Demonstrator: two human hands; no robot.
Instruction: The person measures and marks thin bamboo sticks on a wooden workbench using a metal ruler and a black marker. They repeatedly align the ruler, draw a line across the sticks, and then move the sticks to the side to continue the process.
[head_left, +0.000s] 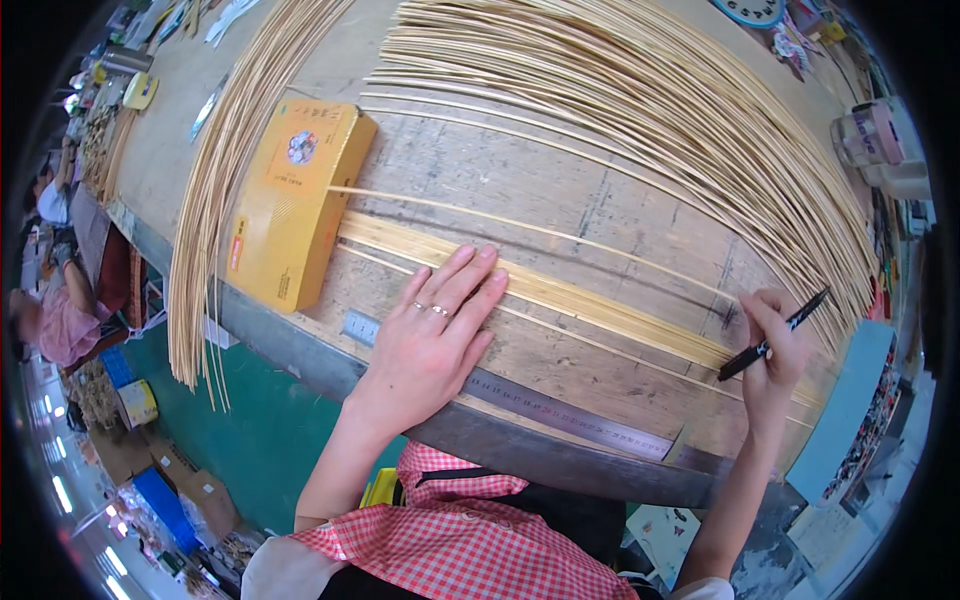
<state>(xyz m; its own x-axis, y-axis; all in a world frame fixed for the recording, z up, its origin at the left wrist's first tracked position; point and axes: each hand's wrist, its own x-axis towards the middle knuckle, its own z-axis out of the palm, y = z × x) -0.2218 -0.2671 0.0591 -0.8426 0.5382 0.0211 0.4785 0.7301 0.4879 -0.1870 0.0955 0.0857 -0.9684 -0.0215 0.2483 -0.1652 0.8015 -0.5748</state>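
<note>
Plainly, left hand (430,330) touches sticks (600,306); right (782,352), pen (745,360).

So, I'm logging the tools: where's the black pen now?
At the head view's right: the black pen is in the right hand, near the flat strips.

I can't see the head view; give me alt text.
The left hand lies flat over a row of thin pale wooden-looking sticks on a wooden table, while the right hand holds a black marker pen. A yellow rectangular box sits at the row's left end; bigger stick bundles lie beyond and left.
</note>
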